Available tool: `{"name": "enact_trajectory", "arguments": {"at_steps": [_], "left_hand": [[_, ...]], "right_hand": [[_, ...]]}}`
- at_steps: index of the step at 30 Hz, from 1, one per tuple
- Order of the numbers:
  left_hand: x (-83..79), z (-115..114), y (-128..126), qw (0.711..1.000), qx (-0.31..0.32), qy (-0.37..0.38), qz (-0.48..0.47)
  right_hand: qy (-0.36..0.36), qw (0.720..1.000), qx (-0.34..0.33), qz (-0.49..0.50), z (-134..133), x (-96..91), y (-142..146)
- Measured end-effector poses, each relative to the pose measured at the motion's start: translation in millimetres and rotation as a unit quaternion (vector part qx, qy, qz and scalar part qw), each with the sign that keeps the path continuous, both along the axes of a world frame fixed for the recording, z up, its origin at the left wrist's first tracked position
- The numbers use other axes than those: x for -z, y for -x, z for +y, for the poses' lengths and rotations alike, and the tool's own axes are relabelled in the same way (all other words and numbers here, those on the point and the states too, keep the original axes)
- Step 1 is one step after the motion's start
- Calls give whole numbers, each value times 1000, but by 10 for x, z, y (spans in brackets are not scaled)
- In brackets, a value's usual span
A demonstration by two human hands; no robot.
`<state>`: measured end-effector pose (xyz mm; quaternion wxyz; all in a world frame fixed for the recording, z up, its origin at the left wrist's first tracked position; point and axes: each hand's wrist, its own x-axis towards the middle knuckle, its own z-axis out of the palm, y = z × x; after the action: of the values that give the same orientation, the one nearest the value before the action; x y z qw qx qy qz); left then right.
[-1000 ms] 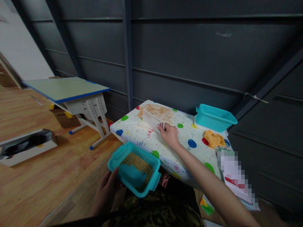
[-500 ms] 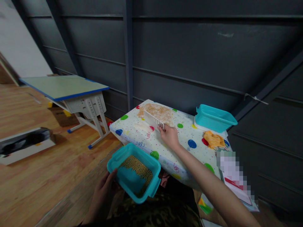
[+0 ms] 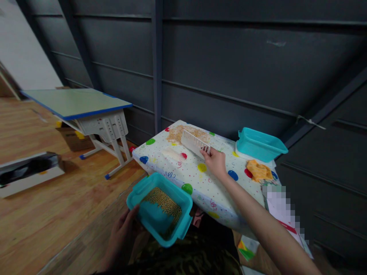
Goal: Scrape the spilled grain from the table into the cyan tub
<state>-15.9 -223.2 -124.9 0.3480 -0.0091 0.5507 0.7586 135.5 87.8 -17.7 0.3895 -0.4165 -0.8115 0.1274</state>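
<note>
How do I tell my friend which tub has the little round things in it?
Find the balloon-patterned tablecloth by the dark wall. Just off its near edge, the left hand holds a turquoise tub. Unlike the similar tub toward the cloth's far right corner, this one shows small, round, tan grains inside.

No readable words, brands or numbers; the paper sheet [image 3: 276,206] at four o'clock is pixelated, and its red strip [image 3: 287,227] shows no legible lettering; the colourful packet [image 3: 248,249] at five o'clock is too small to read; the tabletop [image 3: 172,167], around six o'clock near the centre, bears printed balloons and curly squiggles, not letters
</note>
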Motion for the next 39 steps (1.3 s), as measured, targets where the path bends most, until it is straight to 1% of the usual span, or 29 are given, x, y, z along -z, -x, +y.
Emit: {"name": "enact_trajectory", "arguments": {"at_steps": [5,11,13,16,20,23,28,32,36,39], "left_hand": [[4,-8,-3,1000,-7,8,-13],[44,-29,10,1000,-6,1,-15],[34,-29,5,1000,-6,-1,-11],[-22,-30,-10,1000,-2,-3,-12],[-108,-36,-32,1000,-11,3,-27],[-130,-42,-36,999,-16,11,-32],[-107,-36,-36,999,-20,15,-26],[-65,-33,-26,999,-24,12,-23],[-23,-45,-6,1000,-20,8,-18],[-7,-46,2,1000,-20,5,-18]], "right_hand": [[26,999,-8,23,6,85,-49],[7,1000,-11,27,101,159,-60],[4,1000,-18,23,132,175,-76],[3,999,-35,11,143,186,-73],[10,999,-37,-4,124,167,6],[11,999,-40,-12,110,140,107],[-4,998,-45,-45,63,120,299],[-19,995,-78,-57,-40,142,414],[-23,992,-113,-60,-164,162,457],[-15,990,-130,-55,-208,152,456]]}}
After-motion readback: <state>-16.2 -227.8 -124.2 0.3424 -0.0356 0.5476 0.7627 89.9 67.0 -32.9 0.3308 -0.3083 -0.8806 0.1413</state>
